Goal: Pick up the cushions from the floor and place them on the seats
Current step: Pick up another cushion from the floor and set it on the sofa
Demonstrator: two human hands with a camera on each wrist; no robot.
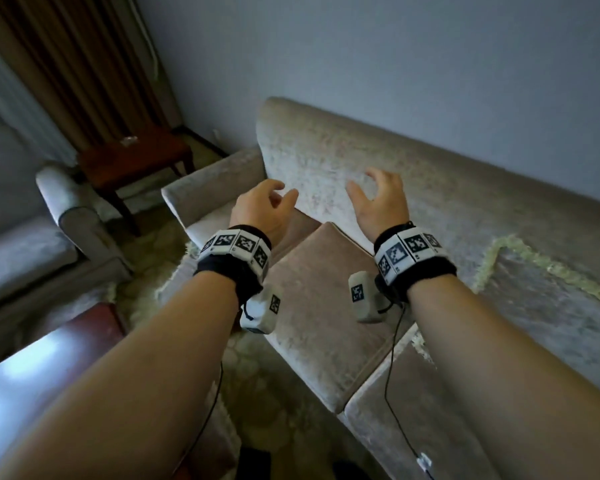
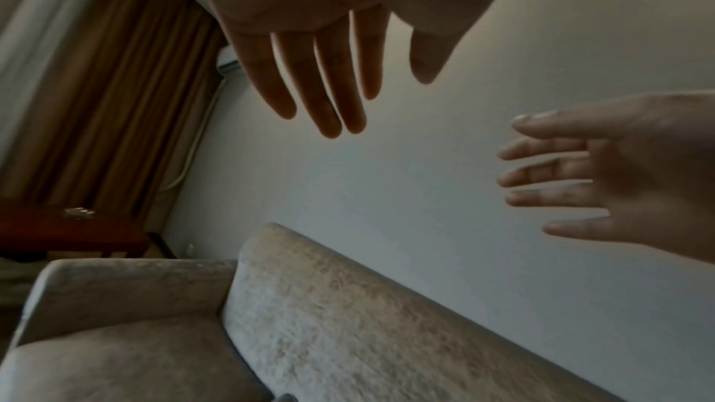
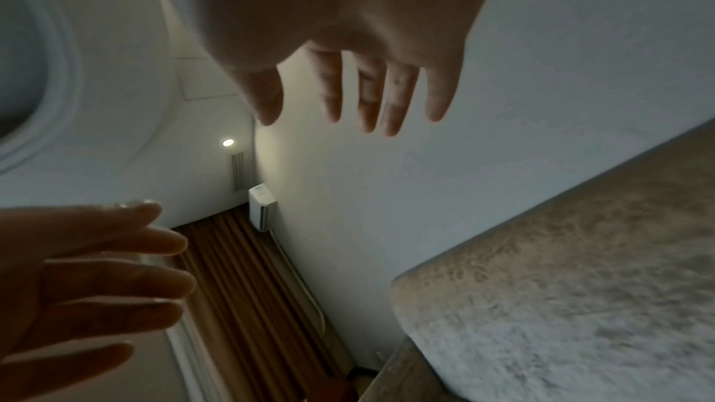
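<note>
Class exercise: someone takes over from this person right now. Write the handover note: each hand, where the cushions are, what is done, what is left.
Left hand: open, empty, above the sofa.
Right hand: open, empty, level with it.
Back cushion: upright against the sofa back.
Seat cushion: lying flat on the sofa seat, under both wrists.
Done: these two appear placed.
Left: no cushion shows on the visible floor; check the rest of the room, since most of it is out of view.

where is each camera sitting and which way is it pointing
Head: on the head, looking down at the sofa backrest and seat cushion; both forearms, left hand and right hand show.
Left wrist: along the open left hand toward the wall and backrest; right hand enters.
Right wrist: along the open right hand toward wall and ceiling; left hand enters.
All share the backrest.
</note>
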